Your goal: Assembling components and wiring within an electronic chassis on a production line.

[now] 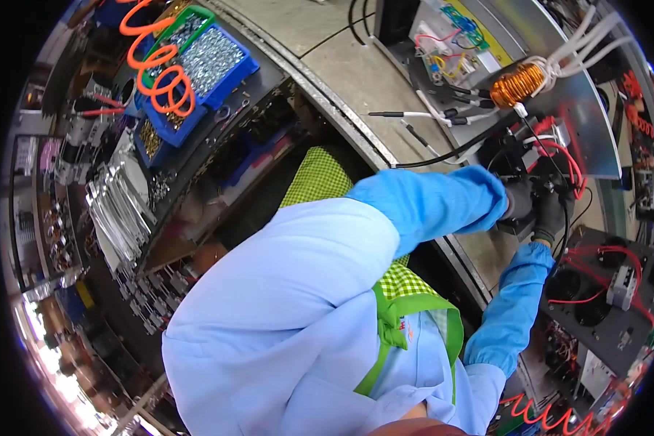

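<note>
Both of my hands wear dark grey gloves and meet at the lower edge of an open metal chassis point(601, 138). My left hand point(517, 199) is closed against dark parts there; what it grips is hidden. Beside it, my right hand point(550, 215) has its fingers bent together around something small and dark that I cannot make out. Red wires point(575, 168) loop just past my fingers, and a black cable point(454, 154) runs in from the left. Farther up the chassis sit a copper-wound coil point(517, 86) with thick white leads and a circuit board point(463, 27).
A dark panel point(596, 330) with round fans and red wires lies at right. Across on the left bench, blue bins point(209, 64) hold small metal fasteners, under an orange coiled hose point(160, 57). Silvery metal strips point(120, 211) are stacked nearby. A metal rail point(341, 123) edges the work surface.
</note>
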`<state>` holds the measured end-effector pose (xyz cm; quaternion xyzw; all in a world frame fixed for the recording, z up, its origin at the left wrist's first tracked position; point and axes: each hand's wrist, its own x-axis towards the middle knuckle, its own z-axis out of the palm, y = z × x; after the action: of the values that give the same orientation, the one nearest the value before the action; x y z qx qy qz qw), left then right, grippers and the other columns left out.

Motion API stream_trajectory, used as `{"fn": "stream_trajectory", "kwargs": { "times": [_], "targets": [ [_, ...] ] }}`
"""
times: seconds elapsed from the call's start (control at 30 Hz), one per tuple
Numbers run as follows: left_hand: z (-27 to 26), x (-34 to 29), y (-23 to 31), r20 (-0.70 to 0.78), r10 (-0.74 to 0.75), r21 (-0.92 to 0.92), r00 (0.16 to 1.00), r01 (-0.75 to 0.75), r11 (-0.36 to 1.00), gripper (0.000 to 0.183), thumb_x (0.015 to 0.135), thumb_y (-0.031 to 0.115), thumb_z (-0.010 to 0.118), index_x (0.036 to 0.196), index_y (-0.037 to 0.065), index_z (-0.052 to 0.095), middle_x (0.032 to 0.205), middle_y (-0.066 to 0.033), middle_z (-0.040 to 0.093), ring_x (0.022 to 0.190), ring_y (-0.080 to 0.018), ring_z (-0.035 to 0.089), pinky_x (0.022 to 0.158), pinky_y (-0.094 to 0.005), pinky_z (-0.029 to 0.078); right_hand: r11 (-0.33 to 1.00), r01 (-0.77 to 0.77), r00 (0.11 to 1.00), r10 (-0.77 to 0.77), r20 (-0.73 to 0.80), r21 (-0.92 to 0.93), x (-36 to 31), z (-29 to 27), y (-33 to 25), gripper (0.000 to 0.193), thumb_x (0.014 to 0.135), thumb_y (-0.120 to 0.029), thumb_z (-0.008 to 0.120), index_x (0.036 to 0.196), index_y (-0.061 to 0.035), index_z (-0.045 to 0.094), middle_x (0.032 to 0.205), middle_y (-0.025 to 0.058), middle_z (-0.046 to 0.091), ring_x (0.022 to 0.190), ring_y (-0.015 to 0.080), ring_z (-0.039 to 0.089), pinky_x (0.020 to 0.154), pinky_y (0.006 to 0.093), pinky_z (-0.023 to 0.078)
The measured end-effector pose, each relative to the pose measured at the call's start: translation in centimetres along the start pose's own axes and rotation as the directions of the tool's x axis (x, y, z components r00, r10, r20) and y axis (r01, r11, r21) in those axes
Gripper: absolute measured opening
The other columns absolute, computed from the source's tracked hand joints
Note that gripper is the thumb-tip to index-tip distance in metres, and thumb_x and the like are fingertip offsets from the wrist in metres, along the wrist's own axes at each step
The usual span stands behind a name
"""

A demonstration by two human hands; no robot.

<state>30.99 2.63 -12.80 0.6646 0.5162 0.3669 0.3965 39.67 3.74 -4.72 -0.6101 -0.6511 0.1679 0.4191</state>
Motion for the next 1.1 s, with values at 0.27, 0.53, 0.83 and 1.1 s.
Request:
{"fn": "stream_trajectory", "kwargs": {
  "times": [0.27, 0.53, 0.83, 1.1],
  "targets": [
    [-27.5, -22.0, -0.6, 0.092, 0.282, 0.214, 0.955, -0.295, 0.931, 0.025, 0.081, 0.018, 0.056, 0.102, 0.007, 0.063, 0.091, -0.0169, 0.065, 0.088, -0.0343, 0.063, 0.078, -0.0448, 0.049, 0.989, -0.098, 0.991, 0.087, 0.1, 0.107, -0.4, -0.5, -1.0, 0.03, 0.071, -0.001, 0.063, 0.102, -0.0014, 0.065, 0.093, 0.0076, 0.067, 0.081, 0.0182, 0.061, 0.073, 0.0326, 0.048],
    [-48.5, -41.1, -9.2, -0.549, -0.262, 0.811, 0.793, 0.581, 0.06, 0.013, 0.079, 0.011, 0.056, 0.081, 0.008, 0.068, 0.082, -0.0144, 0.069, 0.076, -0.0326, 0.068, 0.067, -0.0427, 0.054, 0.965, -0.042, 0.999, 0.035, 0.031, 0.259, 0.5, -1.6, 3.3, 0.028, 0.086, -0.007, 0.053, 0.11, 0.0043, 0.06, 0.099, 0.0151, 0.065, 0.078, 0.0226, 0.066, 0.064, 0.032, 0.055],
    [-50.6, -45.2, -10.5, -0.525, -0.294, 0.826, 0.799, 0.562, 0.052, 0.026, 0.075, 0.018, 0.058, 0.099, 0.008, 0.055, 0.09, -0.0147, 0.063, 0.086, -0.0341, 0.061, 0.071, -0.0477, 0.048, 0.993, -0.113, 0.993, 0.113, 0.015, -0.023, -0.4, -0.7, -2.2, 0.035, 0.092, -0.027, 0.052, 0.12, -0.0082, 0.058, 0.093, 0.0107, 0.067, 0.079, 0.0237, 0.065, 0.072, 0.0352, 0.05],
    [-45.9, -42.8, -1.6, -0.393, 0.068, 0.559, 0.917, 0.18, 0.809, 0.032, 0.09, 0.011, 0.05, 0.12, -0.002, 0.052, 0.093, -0.0207, 0.061, 0.086, -0.033, 0.063, 0.075, -0.0403, 0.05, 0.986, 0.022, 0.981, -0.053, -0.188, -0.166, -1.3, -1.0, -1.1, 0.037, 0.086, -0.042, 0.057, 0.103, -0.0104, 0.066, 0.088, 0.0148, 0.067, 0.085, 0.0309, 0.064, 0.075, 0.0392, 0.049]
  ]
}}
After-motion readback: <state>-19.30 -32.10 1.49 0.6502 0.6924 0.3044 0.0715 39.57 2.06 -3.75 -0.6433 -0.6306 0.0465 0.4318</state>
